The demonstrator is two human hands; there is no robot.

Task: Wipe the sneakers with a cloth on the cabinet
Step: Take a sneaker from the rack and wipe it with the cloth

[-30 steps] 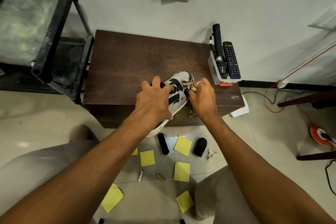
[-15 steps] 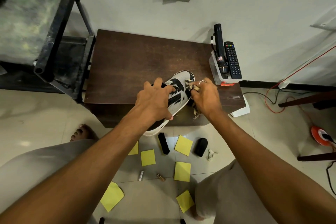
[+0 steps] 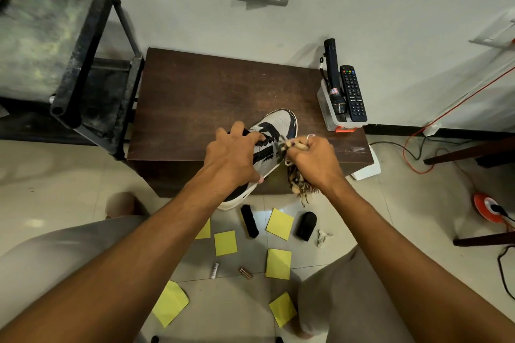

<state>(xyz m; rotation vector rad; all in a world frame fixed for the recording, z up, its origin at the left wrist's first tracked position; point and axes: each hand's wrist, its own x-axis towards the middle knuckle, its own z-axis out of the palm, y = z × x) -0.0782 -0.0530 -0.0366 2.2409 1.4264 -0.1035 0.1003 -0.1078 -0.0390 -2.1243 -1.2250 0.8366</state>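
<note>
**Head view: cloth at the laces, sneaker pinned on the cabinet's front edge**

The sneaker (image 3: 281, 122) lies at the front edge of the cabinet (image 3: 209, 97), right of the middle. Its toe points toward the back right corner and its heel hangs out over the edge. The left hand (image 3: 234, 156) clamps down across the midfoot, fingers curled over the lace area. The right hand (image 3: 315, 156) is bunched tight round the patterned cloth (image 3: 299, 184) and presses it to the sneaker's right flank beside the laces. The cloth's loose tail dangles below the front edge.

To do this well, I'd say bear down firmly with the left hand, because that overhanging heel could tip off. Short strokes running toward the toe look best. Gathering up the tail would help too, so it doesn't snag the laces.

Out at the right edge of the cabinet, a clear holder (image 3: 328, 117) carries a torch (image 3: 334, 78) and a remote (image 3: 353, 93). It stands close enough that a wide sweep could clip it. On the floor below the front edge lie a brush (image 3: 249, 221) and scattered yellow notes (image 3: 280, 223), none of them in the way. A metal rack (image 3: 83, 50) stands against the left edge, well apart from the work.
</note>
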